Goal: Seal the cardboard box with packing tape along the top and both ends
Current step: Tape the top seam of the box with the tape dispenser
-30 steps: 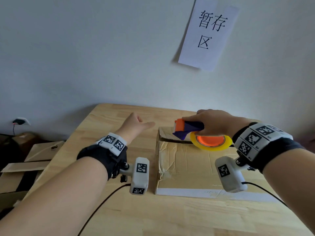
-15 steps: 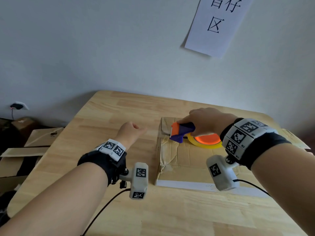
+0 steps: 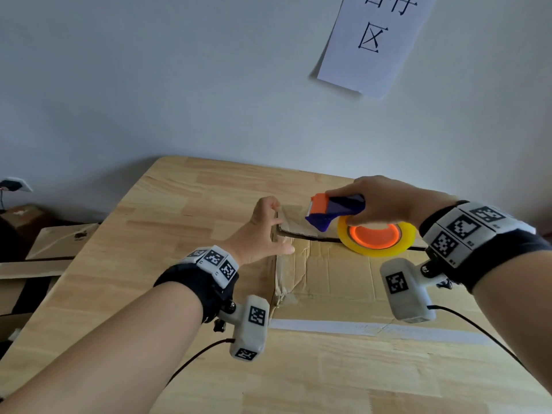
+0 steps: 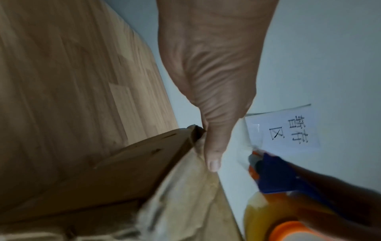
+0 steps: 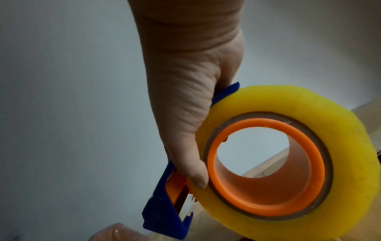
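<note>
Table [image 3: 298, 383] fills the lower frame, with the cardboard box [image 3: 337, 273] lying flat at centre-right. Left hand [image 3: 258, 236] is spread wide at its left end, thumb straight along the top edge, fingers up by the raised far flap. Right hand [image 3: 385, 200] wraps the tape dispenser [image 3: 343, 206] just above that flap. Paper sign [image 3: 373, 40] hangs upper right.

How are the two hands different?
The left hand touches the cardboard box at its left end, by the raised flap; the right hand grips the tape dispenser above the box. The left hand holds no tool; the right hand carries the yellow tape roll. Both wear tagged wristbands.
</note>
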